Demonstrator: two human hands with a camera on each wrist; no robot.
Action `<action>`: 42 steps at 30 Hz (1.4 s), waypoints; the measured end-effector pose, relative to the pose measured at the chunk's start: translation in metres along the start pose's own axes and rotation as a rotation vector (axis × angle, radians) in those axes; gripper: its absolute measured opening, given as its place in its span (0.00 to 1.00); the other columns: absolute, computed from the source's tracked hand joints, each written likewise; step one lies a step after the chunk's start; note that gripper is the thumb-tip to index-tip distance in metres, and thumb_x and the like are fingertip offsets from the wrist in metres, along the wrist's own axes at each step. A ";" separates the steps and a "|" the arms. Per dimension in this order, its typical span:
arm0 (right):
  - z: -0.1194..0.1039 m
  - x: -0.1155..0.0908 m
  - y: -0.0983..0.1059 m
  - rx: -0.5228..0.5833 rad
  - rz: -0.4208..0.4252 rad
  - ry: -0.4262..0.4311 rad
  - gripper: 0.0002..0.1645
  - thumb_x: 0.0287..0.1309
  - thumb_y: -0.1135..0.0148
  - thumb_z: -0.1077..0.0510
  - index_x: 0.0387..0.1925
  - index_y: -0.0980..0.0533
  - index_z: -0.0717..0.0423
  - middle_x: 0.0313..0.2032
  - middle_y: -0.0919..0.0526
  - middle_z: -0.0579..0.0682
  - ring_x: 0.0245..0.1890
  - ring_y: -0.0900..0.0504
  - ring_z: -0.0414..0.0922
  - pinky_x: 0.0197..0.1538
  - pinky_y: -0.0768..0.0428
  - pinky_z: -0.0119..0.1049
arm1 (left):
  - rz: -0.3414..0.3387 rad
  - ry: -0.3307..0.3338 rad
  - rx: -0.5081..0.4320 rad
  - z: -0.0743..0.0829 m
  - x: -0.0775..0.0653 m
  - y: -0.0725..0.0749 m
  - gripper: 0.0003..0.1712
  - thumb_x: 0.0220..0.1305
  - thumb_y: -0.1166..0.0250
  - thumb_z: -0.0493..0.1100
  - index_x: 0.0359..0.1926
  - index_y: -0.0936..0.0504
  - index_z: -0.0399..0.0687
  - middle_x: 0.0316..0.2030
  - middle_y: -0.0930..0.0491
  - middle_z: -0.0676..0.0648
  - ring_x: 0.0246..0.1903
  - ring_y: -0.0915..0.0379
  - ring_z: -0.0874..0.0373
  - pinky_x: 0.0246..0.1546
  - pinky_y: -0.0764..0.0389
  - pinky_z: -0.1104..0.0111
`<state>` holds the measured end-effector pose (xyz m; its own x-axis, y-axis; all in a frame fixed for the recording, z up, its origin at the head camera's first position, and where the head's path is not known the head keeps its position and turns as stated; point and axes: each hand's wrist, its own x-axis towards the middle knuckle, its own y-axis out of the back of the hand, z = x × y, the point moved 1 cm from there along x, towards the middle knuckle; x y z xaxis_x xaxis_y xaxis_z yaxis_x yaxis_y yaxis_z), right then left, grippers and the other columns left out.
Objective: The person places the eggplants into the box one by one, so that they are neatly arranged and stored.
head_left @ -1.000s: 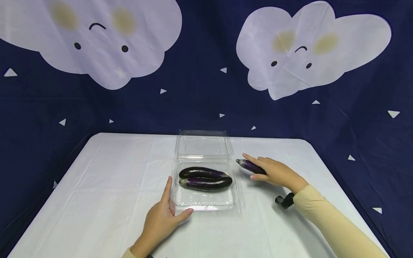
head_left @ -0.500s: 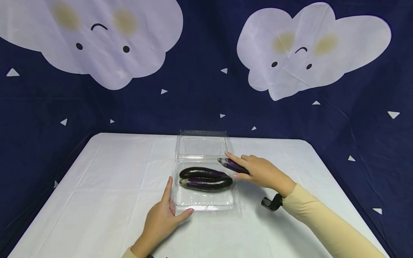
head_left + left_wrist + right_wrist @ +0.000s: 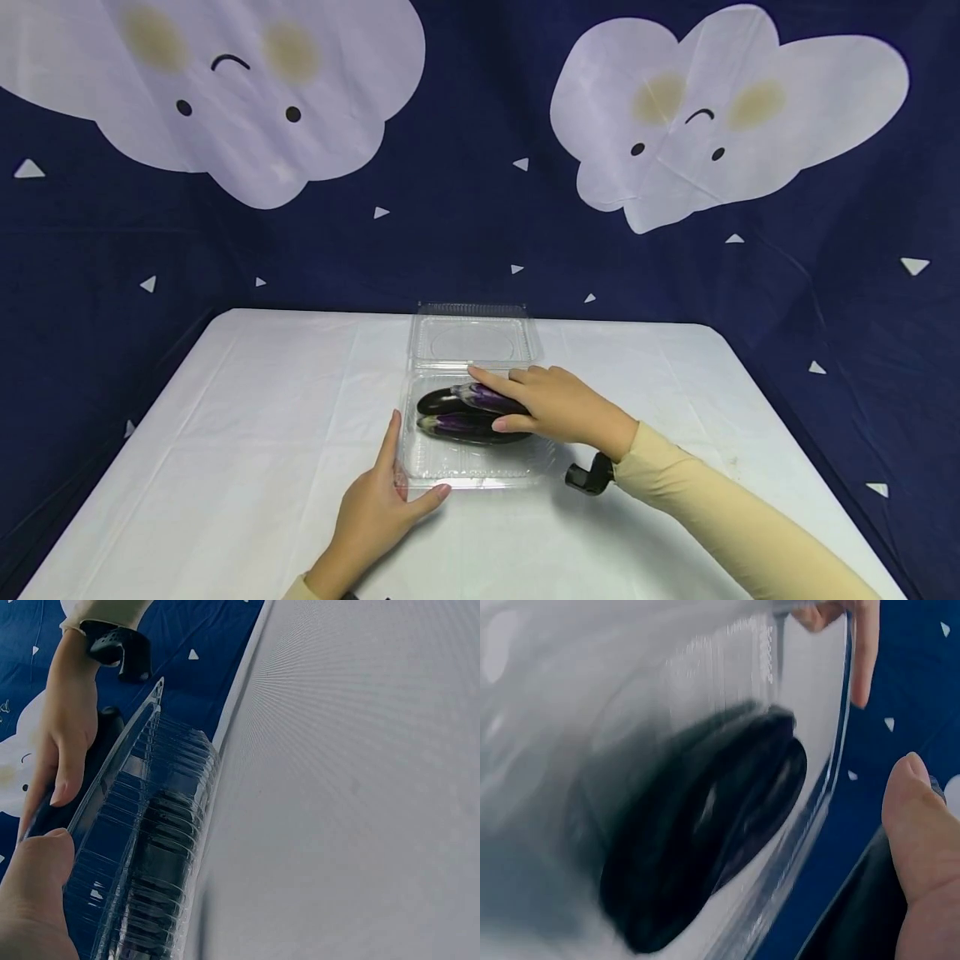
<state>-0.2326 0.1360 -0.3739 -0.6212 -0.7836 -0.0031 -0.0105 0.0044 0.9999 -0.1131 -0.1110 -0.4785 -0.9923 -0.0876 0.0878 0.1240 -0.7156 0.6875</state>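
A clear plastic clamshell container [image 3: 480,471] lies unfolded at the table's centre, its lid [image 3: 472,342] flat toward the back. Inside rest two dark purple eggplants side by side, a rear eggplant [image 3: 435,403] and a front eggplant [image 3: 468,430]. My right hand [image 3: 570,404] grips a third eggplant [image 3: 480,395] above that pair, its pale stem end pointing left; in the right wrist view this eggplant [image 3: 862,907] shows beside my thumb. My left hand [image 3: 371,508] touches the container's front left corner, fingers straight along the side, thumb at the front edge.
A white cloth covers the table [image 3: 247,467]. Behind it hangs a dark blue backdrop [image 3: 480,233] with clouds and small white triangles. A black camera mount [image 3: 590,475] juts from my right wrist, just right of the container.
My right hand has carried its eggplant leftward, from right of the container to over the two eggplants inside. My left hand has stayed at the corner.
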 end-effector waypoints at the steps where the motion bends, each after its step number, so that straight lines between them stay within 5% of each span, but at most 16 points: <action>1: -0.003 0.002 -0.001 -0.010 0.000 0.010 0.46 0.65 0.53 0.27 0.78 0.55 0.28 0.58 0.18 0.46 0.49 0.17 0.49 0.51 0.20 0.50 | 0.001 -0.003 0.000 0.000 0.000 0.000 0.72 0.43 0.26 0.72 0.80 0.60 0.63 0.13 0.34 0.60 0.13 0.41 0.67 0.17 0.37 0.72; 13: -0.036 0.019 -0.012 -0.034 -0.046 0.097 0.47 0.63 0.48 0.29 0.78 0.53 0.30 0.58 0.19 0.44 0.40 0.17 0.48 0.45 0.18 0.46 | -0.016 -0.016 -0.013 0.000 0.000 0.000 0.71 0.45 0.27 0.72 0.80 0.59 0.59 0.14 0.34 0.60 0.12 0.41 0.67 0.16 0.36 0.73; 23: -0.043 0.023 -0.026 -0.038 -0.083 0.132 0.48 0.64 0.51 0.29 0.79 0.57 0.31 0.55 0.17 0.46 0.44 0.16 0.47 0.47 0.17 0.43 | -0.008 -0.007 -0.007 -0.001 0.000 -0.001 0.72 0.43 0.26 0.72 0.80 0.60 0.63 0.15 0.33 0.60 0.14 0.40 0.67 0.17 0.36 0.73; 33: -0.048 0.026 -0.037 -0.064 -0.154 0.108 0.45 0.66 0.56 0.27 0.77 0.61 0.23 0.65 0.25 0.50 0.59 0.21 0.55 0.53 0.17 0.49 | -0.002 -0.029 -0.013 -0.001 0.001 0.000 0.71 0.45 0.27 0.73 0.80 0.58 0.59 0.15 0.33 0.61 0.13 0.41 0.68 0.16 0.35 0.74; 37: -0.051 0.024 -0.038 -0.108 -0.133 0.149 0.43 0.67 0.57 0.27 0.78 0.58 0.24 0.64 0.24 0.51 0.58 0.20 0.53 0.47 0.15 0.49 | -0.007 -0.032 -0.012 -0.002 0.001 0.000 0.70 0.46 0.27 0.72 0.80 0.59 0.58 0.15 0.33 0.61 0.13 0.41 0.68 0.16 0.35 0.74; 42: -0.052 0.022 -0.039 -0.113 -0.091 0.187 0.41 0.69 0.56 0.29 0.78 0.54 0.29 0.63 0.24 0.52 0.60 0.22 0.53 0.52 0.17 0.49 | -0.008 -0.032 -0.010 -0.002 0.000 0.000 0.70 0.46 0.27 0.72 0.80 0.59 0.57 0.15 0.33 0.61 0.13 0.41 0.68 0.16 0.35 0.74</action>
<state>-0.2050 0.0864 -0.4127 -0.4653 -0.8794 -0.1013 0.0349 -0.1325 0.9906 -0.1136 -0.1120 -0.4796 -0.9926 -0.0601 0.1058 0.1164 -0.7228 0.6812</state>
